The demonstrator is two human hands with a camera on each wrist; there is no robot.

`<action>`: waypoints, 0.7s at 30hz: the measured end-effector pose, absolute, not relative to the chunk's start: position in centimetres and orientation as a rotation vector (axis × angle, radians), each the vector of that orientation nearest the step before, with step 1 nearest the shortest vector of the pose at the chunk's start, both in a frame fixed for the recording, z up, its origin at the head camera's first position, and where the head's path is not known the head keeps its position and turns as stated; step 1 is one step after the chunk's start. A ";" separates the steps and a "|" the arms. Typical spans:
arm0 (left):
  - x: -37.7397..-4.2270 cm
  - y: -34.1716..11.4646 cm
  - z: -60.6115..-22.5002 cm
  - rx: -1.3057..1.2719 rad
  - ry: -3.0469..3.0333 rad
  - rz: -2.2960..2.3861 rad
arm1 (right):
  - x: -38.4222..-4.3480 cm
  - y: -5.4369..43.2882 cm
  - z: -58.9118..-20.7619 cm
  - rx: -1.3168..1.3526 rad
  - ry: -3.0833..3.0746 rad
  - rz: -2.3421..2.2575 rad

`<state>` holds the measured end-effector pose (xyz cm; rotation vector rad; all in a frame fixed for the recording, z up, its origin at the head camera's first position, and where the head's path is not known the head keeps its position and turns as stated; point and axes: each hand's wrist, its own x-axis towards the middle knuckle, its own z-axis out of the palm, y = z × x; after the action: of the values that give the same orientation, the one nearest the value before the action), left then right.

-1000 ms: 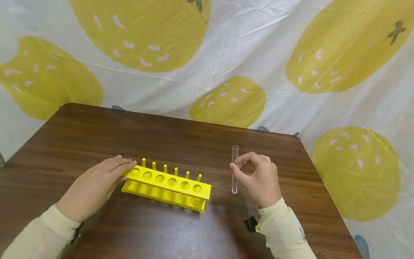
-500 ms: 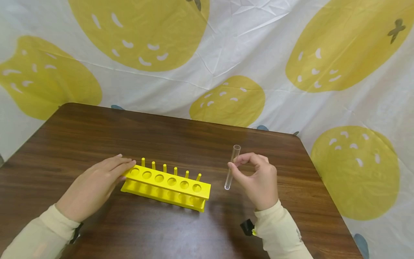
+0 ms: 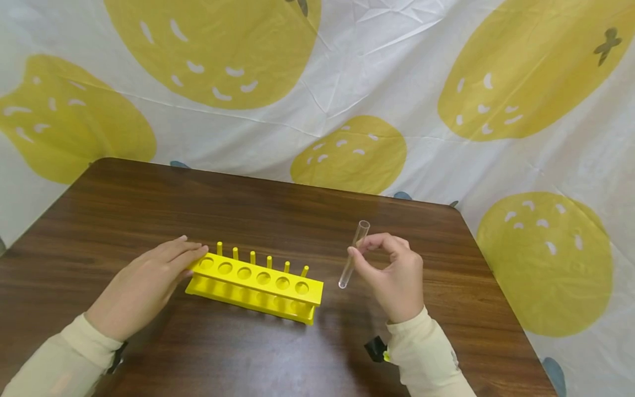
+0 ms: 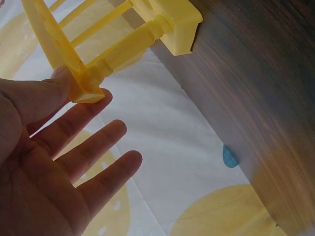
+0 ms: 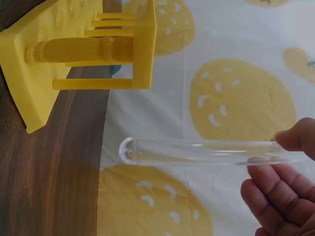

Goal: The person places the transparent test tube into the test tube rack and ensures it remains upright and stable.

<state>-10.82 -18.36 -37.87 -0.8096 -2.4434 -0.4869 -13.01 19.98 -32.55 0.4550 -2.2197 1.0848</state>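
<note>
- Tilted further than a second ago, the clear test tube has swung its base towards the yellow rack; the right hand has edged towards 9 o'clock, while the left hand and rack stay put.
- Lemon-printed cloth hangs at 12 o'clock, beyond the dark bench.
- On the bench, the rack runs from 10 to 4 o'clock.
- Left grip: thumb and forefinger pinch the rack's 10 o'clock end, other fingers spread.
- Right grip: thumb and forefinger pinch the tube above its middle; its mouth points to 1 o'clock, its base to 7, near the rack's 4 o'clock end but apart.
- Both wrist views cut off the rack; on the right one, the tube's mouth cannot be made out near the thumb.
</note>
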 end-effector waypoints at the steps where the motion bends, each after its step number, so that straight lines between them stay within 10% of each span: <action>1: -10.8 -18.4 -37.9 -0.811 -2.444 -0.487 | -13.0 19.9 -32.5 0.451 -2.217 1.095; 21: -10.9 -18.5 -37.9 -0.821 -2.443 -0.485 | -12.9 18.9 -32.5 0.453 -2.125 1.196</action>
<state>-10.91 -18.45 -37.91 -0.8207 -2.4433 -0.4853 -12.89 18.92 -32.46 0.4533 -2.1250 1.1959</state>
